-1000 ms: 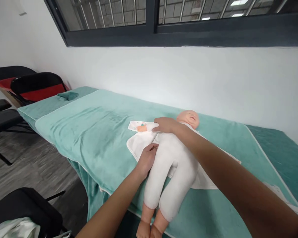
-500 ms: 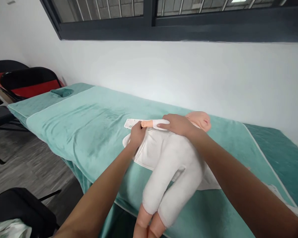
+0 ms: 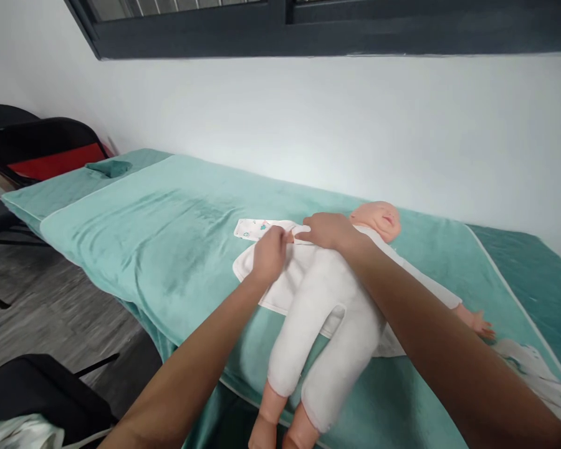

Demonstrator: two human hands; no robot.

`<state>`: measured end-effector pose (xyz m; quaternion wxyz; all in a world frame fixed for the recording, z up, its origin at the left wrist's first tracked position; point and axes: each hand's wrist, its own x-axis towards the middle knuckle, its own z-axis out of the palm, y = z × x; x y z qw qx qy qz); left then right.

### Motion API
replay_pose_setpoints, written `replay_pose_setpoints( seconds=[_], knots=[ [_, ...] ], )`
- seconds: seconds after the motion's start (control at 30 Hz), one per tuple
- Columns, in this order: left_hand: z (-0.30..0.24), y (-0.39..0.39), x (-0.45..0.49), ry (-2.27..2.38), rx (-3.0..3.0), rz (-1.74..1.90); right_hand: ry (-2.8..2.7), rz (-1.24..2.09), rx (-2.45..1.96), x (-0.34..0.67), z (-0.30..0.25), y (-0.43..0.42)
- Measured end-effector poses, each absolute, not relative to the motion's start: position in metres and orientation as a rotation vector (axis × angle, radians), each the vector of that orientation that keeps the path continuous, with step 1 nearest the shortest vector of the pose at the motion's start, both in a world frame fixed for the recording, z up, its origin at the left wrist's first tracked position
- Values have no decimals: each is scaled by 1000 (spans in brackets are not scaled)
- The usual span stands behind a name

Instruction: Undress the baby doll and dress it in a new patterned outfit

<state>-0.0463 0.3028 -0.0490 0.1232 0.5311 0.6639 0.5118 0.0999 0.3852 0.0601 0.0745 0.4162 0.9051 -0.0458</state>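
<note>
The left hand (image 3: 270,254) is pinched closed on the printed sleeve (image 3: 255,229) near the end of the doll's arm; its fingertips are partly hidden, so whether they also hold the doll's small fingers cannot be told. Just right of this pinch, the right hand (image 3: 330,231) is clamped around the same arm, thumb on the near side. The doll (image 3: 330,280) lies face up directly below and right of the two hands, its white-clad legs running down toward the viewer between the forearms. Its head (image 3: 376,219) is just beyond the right hand; its other arm stretches away to the right, past the right forearm. A white flap of cloth (image 3: 278,296) spreads beneath the left hand and under the doll's side. Green sheet (image 3: 168,224) extends all around the grip. Far right of it lies a patterned cloth (image 3: 533,368); far left stands a red-and-black chair (image 3: 51,156).
</note>
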Motion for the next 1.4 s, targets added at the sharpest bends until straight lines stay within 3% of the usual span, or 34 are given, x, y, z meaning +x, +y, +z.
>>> replay_pose_setpoints(
  seconds=[0.13,0.3,0.37,0.47,0.57,0.9,1.03,1.27,1.4],
  knots=[
    [-50,300,-35,1877,2077,1178,2707,-150,1265,81,52,388],
    [-50,304,-44,2018,1977,1386,2878,-197,1339,94,59,382],
    [-51,307,-48,2195,1795,1490,3124,-259,1526,121,60,372],
    [-53,311,-50,2366,1663,1428,3293,-188,2141,176,46,347],
    [-53,311,-48,2378,1749,1337,3024,-121,2665,224,19,317],
    [-43,299,-39,2084,1845,1369,2607,-345,2942,239,-6,282],
    [-34,298,-31,1927,1591,1443,2740,-725,2867,240,-7,281],
    [-5,317,-8,1755,1499,1455,2772,-1800,2589,232,-14,281],
    [12,327,-5,1730,1460,1487,2860,-2027,2253,225,-17,288]
  ],
)
